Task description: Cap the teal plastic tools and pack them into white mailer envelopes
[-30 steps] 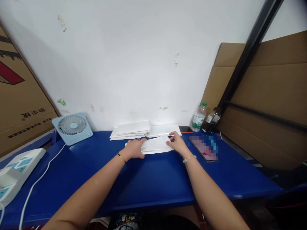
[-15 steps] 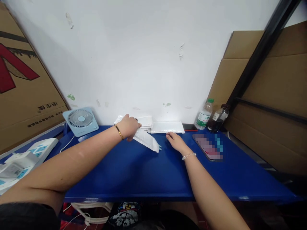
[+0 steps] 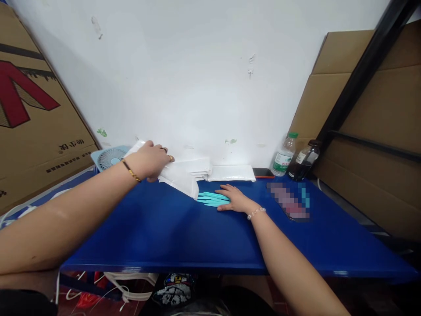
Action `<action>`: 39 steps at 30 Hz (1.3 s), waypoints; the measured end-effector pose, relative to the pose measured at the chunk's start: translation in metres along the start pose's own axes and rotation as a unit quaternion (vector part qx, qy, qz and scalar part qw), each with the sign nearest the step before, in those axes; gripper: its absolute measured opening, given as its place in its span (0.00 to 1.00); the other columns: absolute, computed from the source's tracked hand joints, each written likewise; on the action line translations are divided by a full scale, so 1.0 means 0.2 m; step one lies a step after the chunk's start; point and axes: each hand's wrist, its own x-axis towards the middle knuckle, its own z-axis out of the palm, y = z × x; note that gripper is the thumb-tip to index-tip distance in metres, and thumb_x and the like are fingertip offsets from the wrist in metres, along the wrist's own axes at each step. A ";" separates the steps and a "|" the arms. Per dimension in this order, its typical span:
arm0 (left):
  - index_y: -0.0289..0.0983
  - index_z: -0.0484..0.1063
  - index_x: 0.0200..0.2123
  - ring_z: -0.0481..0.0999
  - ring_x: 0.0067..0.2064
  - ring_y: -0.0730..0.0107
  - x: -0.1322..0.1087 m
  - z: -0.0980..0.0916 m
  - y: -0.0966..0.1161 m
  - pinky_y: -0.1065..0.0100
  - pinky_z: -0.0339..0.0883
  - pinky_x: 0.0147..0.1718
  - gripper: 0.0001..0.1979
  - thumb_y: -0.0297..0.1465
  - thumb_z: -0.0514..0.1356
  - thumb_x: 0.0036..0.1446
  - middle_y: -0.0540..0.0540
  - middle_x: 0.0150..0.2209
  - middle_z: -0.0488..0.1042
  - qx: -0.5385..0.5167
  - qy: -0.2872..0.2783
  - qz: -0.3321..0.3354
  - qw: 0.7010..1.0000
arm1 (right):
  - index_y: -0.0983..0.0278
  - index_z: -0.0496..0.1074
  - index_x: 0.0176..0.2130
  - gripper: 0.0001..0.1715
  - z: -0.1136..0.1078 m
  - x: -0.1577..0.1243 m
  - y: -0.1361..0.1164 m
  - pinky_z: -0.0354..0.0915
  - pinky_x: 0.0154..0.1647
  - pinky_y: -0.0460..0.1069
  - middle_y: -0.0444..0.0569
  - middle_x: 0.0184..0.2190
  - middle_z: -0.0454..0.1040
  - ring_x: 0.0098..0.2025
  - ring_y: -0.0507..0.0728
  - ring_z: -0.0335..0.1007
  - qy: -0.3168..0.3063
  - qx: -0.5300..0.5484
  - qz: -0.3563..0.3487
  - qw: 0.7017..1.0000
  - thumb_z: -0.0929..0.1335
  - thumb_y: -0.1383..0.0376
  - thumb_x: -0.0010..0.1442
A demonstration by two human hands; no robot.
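Observation:
My left hand [image 3: 151, 160] is closed on a white plastic bag [image 3: 180, 183], which slants down to the right above the blue table [image 3: 184, 237]. Several thin turquoise sticks [image 3: 213, 199] stick out from the bag's lower mouth and lie on the tabletop. Over their right ends my right hand [image 3: 235, 199] rests with its fingers spread, palm down. What the sticks are for cannot be made out. Behind the bag, along the wall, lie a stack of white packets [image 3: 197, 165] and a flat white packet [image 3: 232, 173].
A pale blue fan [image 3: 110, 159] stands at the back left, partly behind my left arm. An orange-edged phone [image 3: 263, 173], a green-capped bottle [image 3: 284, 156] and a dark drink bottle [image 3: 303, 161] stand or lie at the back right. Nearer lies a pixelated phone [image 3: 289, 202]. Cardboard [image 3: 371, 131] flanks the table.
My left hand has drawn the bag leftward and slightly up, baring more turquoise sticks. My right hand has spread its fingers and come down onto them.

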 end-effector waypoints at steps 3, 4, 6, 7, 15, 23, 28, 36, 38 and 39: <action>0.40 0.68 0.51 0.60 0.55 0.43 -0.10 -0.04 -0.12 0.45 0.41 0.52 0.31 0.35 0.66 0.40 0.40 0.46 0.69 0.121 -0.051 -0.022 0.991 | 0.49 0.57 0.62 0.48 -0.01 -0.01 -0.01 0.34 0.65 0.64 0.48 0.68 0.46 0.69 0.68 0.32 -0.014 -0.001 0.002 1.000 0.67 0.37 0.47; 0.40 0.67 0.54 0.61 0.54 0.44 -0.12 -0.03 -0.16 0.45 0.42 0.52 0.33 0.35 0.65 0.40 0.39 0.48 0.69 0.141 -0.061 -0.041 0.987 | 0.47 0.57 0.62 0.47 -0.01 -0.01 -0.02 0.34 0.65 0.64 0.47 0.68 0.45 0.69 0.68 0.31 -0.019 0.000 0.002 1.000 0.67 0.37 0.48; 0.43 0.65 0.56 0.63 0.53 0.43 -0.17 0.05 -0.22 0.48 0.46 0.52 0.39 0.33 0.66 0.35 0.38 0.50 0.69 0.152 -0.088 -0.077 0.981 | 0.45 0.57 0.62 0.46 0.00 -0.01 -0.04 0.32 0.65 0.65 0.45 0.68 0.43 0.69 0.69 0.29 -0.027 -0.001 -0.003 1.000 0.66 0.37 0.48; 0.45 0.65 0.56 0.64 0.53 0.41 -0.18 0.10 -0.24 0.48 0.48 0.53 0.42 0.31 0.67 0.30 0.37 0.51 0.69 0.144 -0.094 -0.087 0.981 | 0.45 0.56 0.62 0.46 0.01 -0.01 -0.05 0.31 0.65 0.65 0.44 0.69 0.42 0.69 0.69 0.28 -0.033 -0.002 -0.008 0.999 0.66 0.37 0.49; 0.44 0.67 0.53 0.45 0.66 0.37 -0.27 0.48 -0.27 0.41 0.39 0.60 0.50 0.33 0.72 0.17 0.34 0.64 0.54 -0.155 0.005 -0.108 0.982 | 0.52 0.44 0.67 0.46 -0.03 -0.03 -0.12 0.31 0.66 0.62 0.45 0.69 0.38 0.69 0.64 0.28 -0.005 0.001 -0.018 1.000 0.58 0.38 0.57; 0.42 0.72 0.42 0.56 0.64 0.55 -0.22 0.85 0.52 0.56 0.39 0.64 0.19 0.42 0.65 0.46 0.39 0.56 0.68 -0.579 0.148 0.055 0.800 | 0.55 0.40 0.68 0.45 -0.02 -0.11 -0.19 0.30 0.66 0.63 0.45 0.69 0.35 0.69 0.65 0.25 -0.067 -0.016 0.087 0.994 0.50 0.38 0.60; 0.38 0.61 0.59 0.48 0.67 0.52 -0.07 0.90 0.57 0.48 0.38 0.62 0.30 0.49 0.49 0.59 0.38 0.65 0.54 -0.302 -0.003 0.108 0.947 | 0.55 0.40 0.68 0.41 0.04 -0.02 -0.12 0.31 0.67 0.62 0.43 0.69 0.36 0.70 0.62 0.26 -0.056 0.002 0.056 0.997 0.50 0.42 0.63; 0.37 0.75 0.37 0.74 0.42 0.62 0.13 0.79 0.43 0.68 0.65 0.41 0.10 0.31 0.57 0.51 0.44 0.38 0.77 -0.240 -0.018 0.056 0.969 | 0.63 0.74 0.45 0.15 0.00 0.05 0.10 0.59 0.53 0.54 0.53 0.46 0.72 0.50 0.60 0.64 0.188 -0.010 0.046 0.981 0.64 0.64 0.58; 0.37 0.75 0.32 0.75 0.34 0.66 0.17 0.80 0.42 0.71 0.64 0.32 0.07 0.30 0.58 0.48 0.46 0.32 0.77 -0.258 -0.050 0.053 0.963 | 0.61 0.75 0.37 0.09 0.00 0.06 0.10 0.60 0.49 0.53 0.50 0.40 0.73 0.46 0.59 0.65 0.180 -0.005 0.043 0.983 0.66 0.66 0.56; 0.37 0.75 0.30 0.74 0.31 0.68 0.18 0.80 0.41 0.72 0.63 0.29 0.06 0.29 0.58 0.47 0.47 0.29 0.77 -0.264 -0.060 0.055 0.961 | 0.61 0.76 0.34 0.07 0.00 0.05 0.10 0.60 0.48 0.53 0.50 0.39 0.73 0.44 0.59 0.65 0.173 0.001 0.037 0.984 0.66 0.66 0.55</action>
